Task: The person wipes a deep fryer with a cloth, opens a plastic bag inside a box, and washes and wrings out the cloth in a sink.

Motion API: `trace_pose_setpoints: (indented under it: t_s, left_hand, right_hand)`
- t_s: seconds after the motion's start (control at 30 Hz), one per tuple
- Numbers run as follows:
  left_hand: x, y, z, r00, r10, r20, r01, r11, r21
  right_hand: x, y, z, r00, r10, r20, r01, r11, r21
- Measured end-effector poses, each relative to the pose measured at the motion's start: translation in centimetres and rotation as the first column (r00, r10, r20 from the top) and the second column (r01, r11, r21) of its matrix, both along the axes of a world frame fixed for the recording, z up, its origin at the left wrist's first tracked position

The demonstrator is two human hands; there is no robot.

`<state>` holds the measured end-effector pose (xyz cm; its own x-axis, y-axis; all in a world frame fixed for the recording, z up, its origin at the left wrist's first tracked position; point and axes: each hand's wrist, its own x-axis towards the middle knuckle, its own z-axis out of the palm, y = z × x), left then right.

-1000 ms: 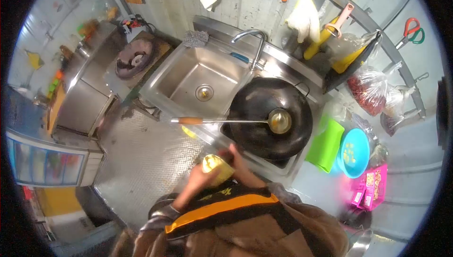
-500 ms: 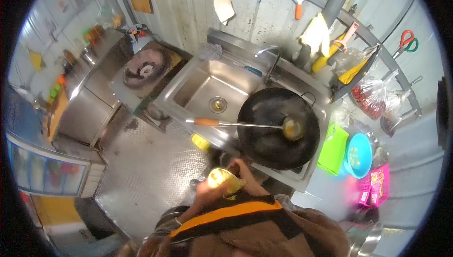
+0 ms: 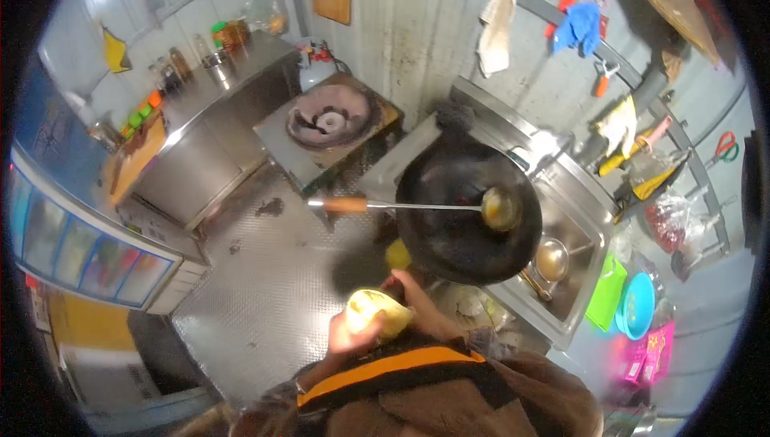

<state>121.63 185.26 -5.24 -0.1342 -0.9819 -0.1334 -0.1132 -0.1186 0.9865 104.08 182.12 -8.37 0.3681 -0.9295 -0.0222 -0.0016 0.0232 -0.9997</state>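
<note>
A black wok (image 3: 449, 228) is up off the sink, overlapping its left part from above. Across it lies a ladle (image 3: 425, 207) with an orange wooden handle, its bowl inside the wok. My right hand (image 3: 419, 297) is closed at the wok's near side, around what looks like its dark handle; the grip is partly hidden. My left hand (image 3: 346, 337) is closed on a pale yellow bundle (image 3: 377, 313), cloth-like and brightly lit, just beside my right hand.
The steel sink (image 3: 589, 216) on the right holds another ladle (image 3: 552, 260). Ahead on the left stands a stove (image 3: 333, 116) with a round burner. A gas cylinder (image 3: 317, 68) is behind it. A green basket (image 3: 607, 293) and a blue basin (image 3: 638, 306) stand at the right.
My view has turned left. The wok and ladle have moved with me, leftward off the right sink basin, uncovering the second ladle. Both hands keep their hold.
</note>
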Motion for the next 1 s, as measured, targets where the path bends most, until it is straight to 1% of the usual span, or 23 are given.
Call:
trace_pose_setpoints:
  t_s: [0.03,0.07,0.13,0.17,0.27,0.3,0.33,0.37,0.4,0.43,0.53,0.57,0.67,0.77,0.8,0.83,0.87,0.9,0.93,0.97,1.0]
  left_hand:
    - [0.7,-0.6,0.9,0.998,0.045,0.034,-0.044,0.999,-0.032]
    - [1.3,-1.4,2.3,0.995,0.084,0.059,-0.084,0.996,-0.002]
    - [2.5,-3.2,4.6,0.980,0.165,0.113,-0.172,0.983,0.060]
    - [2.9,-4.4,3.8,0.962,0.258,0.083,-0.257,0.966,-0.027]
    - [4.4,-8.6,3.2,0.917,0.371,0.147,-0.356,0.927,-0.117]
    - [4.9,-10.4,1.9,0.875,0.436,0.209,-0.393,0.893,-0.219]
    - [5.2,-12.1,1.4,0.869,0.456,0.193,-0.417,0.884,-0.211]
    - [5.3,-14.0,1.2,0.861,0.475,0.179,-0.441,0.875,-0.201]
    - [5.6,-15.9,0.8,0.852,0.496,0.166,-0.466,0.864,-0.188]
    - [6.0,-17.8,0.2,0.848,0.495,0.188,-0.476,0.868,-0.138]
    - [6.4,-23.6,-2.4,0.768,0.601,0.222,-0.557,0.797,-0.233]
    - [6.7,-25.5,-3.3,0.746,0.602,0.284,-0.555,0.799,-0.232]
    - [7.2,-30.4,-4.8,0.730,0.636,0.251,-0.597,0.772,-0.217]
    - [8.3,-34.6,-7.9,0.766,0.634,0.100,-0.609,0.767,-0.200]
    - [8.4,-35.7,-8.7,0.778,0.626,0.050,-0.608,0.771,-0.191]
    - [8.0,-36.6,-7.8,0.776,0.631,-0.011,-0.621,0.760,-0.192]
    - [8.0,-37.7,-7.9,0.778,0.628,-0.019,-0.620,0.762,-0.185]
    - [8.3,-38.6,-7.9,0.781,0.624,-0.024,-0.617,0.766,-0.180]
    - [8.7,-39.2,-8.0,0.787,0.616,-0.027,-0.610,0.772,-0.176]
    - [9.0,-40.2,-7.8,0.781,0.625,0.023,-0.597,0.756,-0.270]
    - [9.2,-40.4,-7.4,0.793,0.609,0.022,-0.595,0.782,-0.185]
  right_hand:
    - [1.2,-1.1,2.1,0.998,0.031,0.052,-0.033,0.999,0.039]
    - [2.3,-2.2,3.2,0.993,0.062,0.104,-0.070,0.995,0.075]
    - [4.8,-5.2,1.1,0.958,0.103,0.267,-0.113,0.993,0.022]
    - [6.0,-6.7,0.3,0.929,0.124,0.348,-0.132,0.991,-0.001]
    - [8.7,-12.0,-0.3,0.844,0.195,0.499,-0.190,0.980,-0.061]
    - [9.5,-14.5,-2.3,0.948,0.149,0.281,-0.102,0.979,-0.175]
    - [10.7,-16.4,-1.9,0.908,0.022,0.418,-0.054,0.996,0.064]
    - [12.2,-18.6,-1.1,0.851,-0.131,0.508,-0.038,0.950,0.310]
    - [13.3,-21.0,-0.5,0.784,-0.299,0.543,-0.054,0.840,0.540]
    - [14.0,-24.3,-1.9,0.814,-0.319,0.486,-0.088,0.758,0.647]
    - [15.7,-30.0,-2.3,0.803,-0.276,0.528,-0.064,0.841,0.537]
    - [15.7,-32.7,-3.7,0.790,-0.234,0.567,-0.231,0.742,0.629]
    - [16.8,-38.4,-7.0,0.698,-0.244,0.673,-0.379,0.673,0.636]
    - [18.0,-41.8,-8.4,0.682,-0.090,0.726,-0.417,0.767,0.487]
    - [18.4,-43.2,-10.2,0.684,-0.123,0.719,-0.406,0.755,0.516]
    - [19.1,-45.0,-13.2,0.686,-0.156,0.711,-0.394,0.742,0.543]
    - [19.6,-46.1,-15.5,0.686,-0.189,0.702,-0.382,0.728,0.569]
    - [20.2,-46.7,-16.4,0.783,-0.041,0.620,-0.309,0.840,0.446]
    - [20.8,-47.3,-17.3,0.870,0.062,0.489,-0.235,0.924,0.302]
    - [21.5,-48.9,-17.8,0.915,0.105,0.390,-0.232,0.927,0.295]
    - [21.6,-49.7,-18.5,0.951,0.125,0.284,-0.212,0.931,0.298]
